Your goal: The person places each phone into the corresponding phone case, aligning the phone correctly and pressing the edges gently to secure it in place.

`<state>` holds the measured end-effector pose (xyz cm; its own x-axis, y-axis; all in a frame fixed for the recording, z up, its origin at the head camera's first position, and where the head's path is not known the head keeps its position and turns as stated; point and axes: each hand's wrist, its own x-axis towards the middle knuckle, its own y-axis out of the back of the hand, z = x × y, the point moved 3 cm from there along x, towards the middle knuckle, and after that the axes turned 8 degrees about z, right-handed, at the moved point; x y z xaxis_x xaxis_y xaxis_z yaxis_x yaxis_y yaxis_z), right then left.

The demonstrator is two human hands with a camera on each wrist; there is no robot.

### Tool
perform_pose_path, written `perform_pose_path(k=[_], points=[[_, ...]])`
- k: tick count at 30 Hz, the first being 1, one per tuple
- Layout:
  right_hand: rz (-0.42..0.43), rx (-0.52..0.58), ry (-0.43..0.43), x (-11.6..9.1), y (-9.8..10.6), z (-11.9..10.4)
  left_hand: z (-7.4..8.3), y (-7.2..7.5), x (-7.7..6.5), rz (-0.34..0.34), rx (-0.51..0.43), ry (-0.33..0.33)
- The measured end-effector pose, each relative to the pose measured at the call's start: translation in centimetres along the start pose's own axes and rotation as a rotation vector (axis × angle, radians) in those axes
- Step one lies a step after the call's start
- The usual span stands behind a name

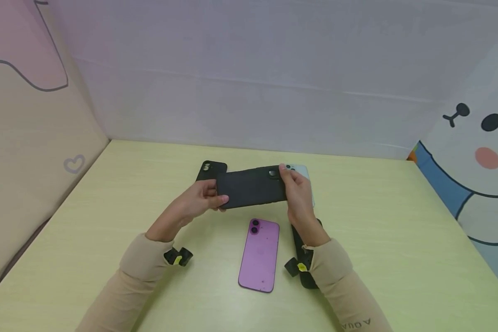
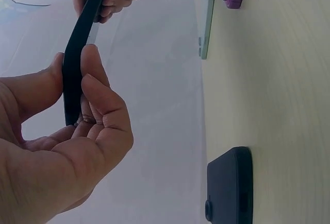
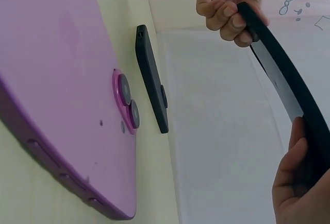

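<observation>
A black phone case (image 1: 251,186) is held up lengthwise between both hands over the table, with its camera cutout toward the right end. My left hand (image 1: 192,200) pinches the left end, thumb on the near face and fingers behind. At the other end my right hand (image 1: 299,193) grips the case beside the cutout. Seen edge-on in the right wrist view, the case (image 3: 289,69) looks bowed, and its inner side shows greyish. Below the hands lies a purple phone (image 1: 259,258), its two camera lenses facing up.
Behind the left hand lies a black phone-shaped item (image 1: 211,170) with a camera area. A pale phone-shaped item (image 1: 302,169) is partly covered by the right hand. Another black item (image 1: 309,280) lies under the right wrist. Printed cloth walls (image 1: 249,92) enclose the table (image 1: 398,240).
</observation>
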<state>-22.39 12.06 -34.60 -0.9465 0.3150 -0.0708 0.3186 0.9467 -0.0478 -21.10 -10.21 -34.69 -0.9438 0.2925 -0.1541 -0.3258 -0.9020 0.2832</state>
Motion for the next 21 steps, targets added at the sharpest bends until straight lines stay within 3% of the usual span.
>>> perform_pose_path(k=[21], points=[[0.085,0.104,0.0,-0.34,0.37,-0.36,-0.02,-0.22,-0.1,-0.05,0.003,-0.028]])
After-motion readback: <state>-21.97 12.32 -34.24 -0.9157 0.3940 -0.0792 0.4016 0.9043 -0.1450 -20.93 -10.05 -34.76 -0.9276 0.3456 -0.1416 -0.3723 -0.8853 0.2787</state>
